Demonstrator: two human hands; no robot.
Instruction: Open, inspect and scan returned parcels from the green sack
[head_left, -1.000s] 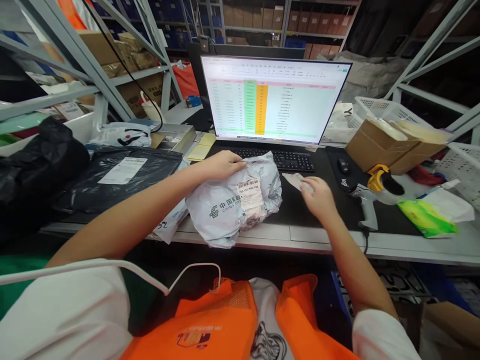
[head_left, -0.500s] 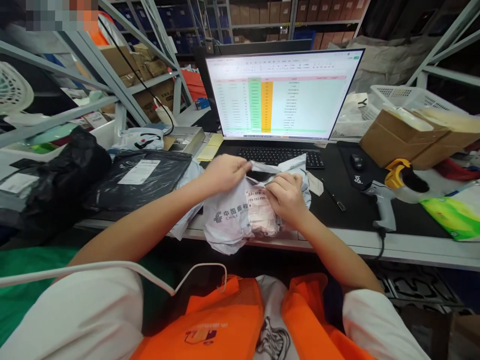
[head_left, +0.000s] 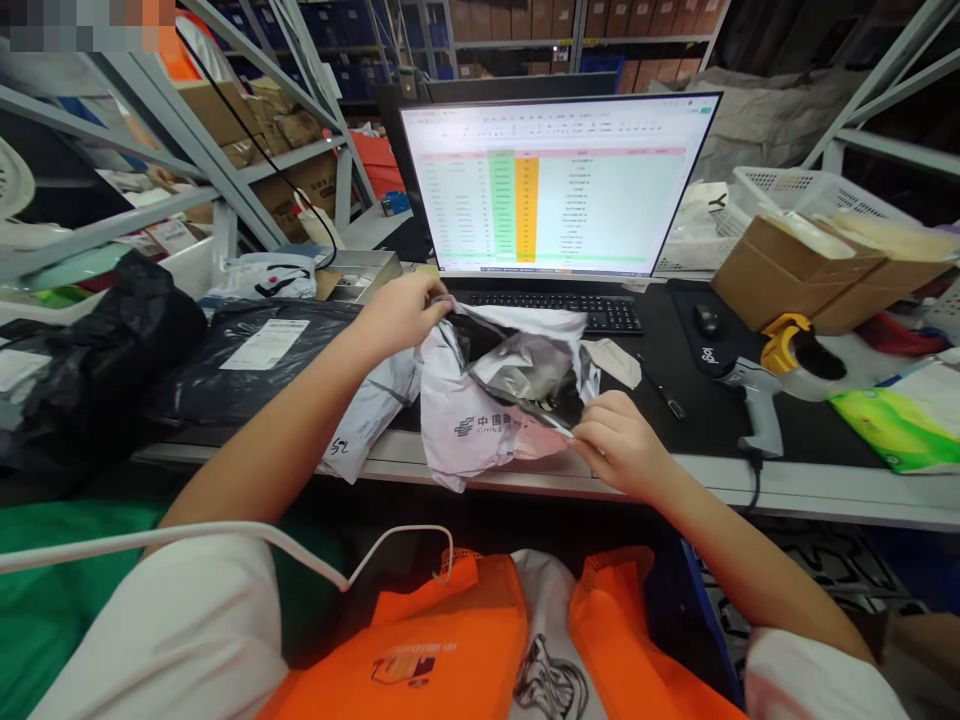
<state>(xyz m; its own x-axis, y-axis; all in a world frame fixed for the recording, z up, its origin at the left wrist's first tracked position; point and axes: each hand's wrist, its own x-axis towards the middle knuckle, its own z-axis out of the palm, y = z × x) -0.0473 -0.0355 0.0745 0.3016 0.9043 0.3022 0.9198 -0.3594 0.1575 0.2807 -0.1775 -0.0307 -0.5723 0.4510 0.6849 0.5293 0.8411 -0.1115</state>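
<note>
A grey-white mailer bag with printed Chinese characters lies at the desk's front edge, its mouth pulled wide so the dark silvery inside shows. My left hand pinches the far top edge of the bag's mouth. My right hand pinches the near lower edge, close to the pink label. Something dark sits inside the bag; I cannot make out what.
A monitor with a spreadsheet stands behind a black keyboard. A torn strip, a pen, a mouse and a barcode scanner lie right. Black parcels lie left, cardboard boxes at right.
My right hand came off the torn strip onto the bag. Both hands have since pulled the bag's mouth apart, left hand away from me, right hand toward me.
</note>
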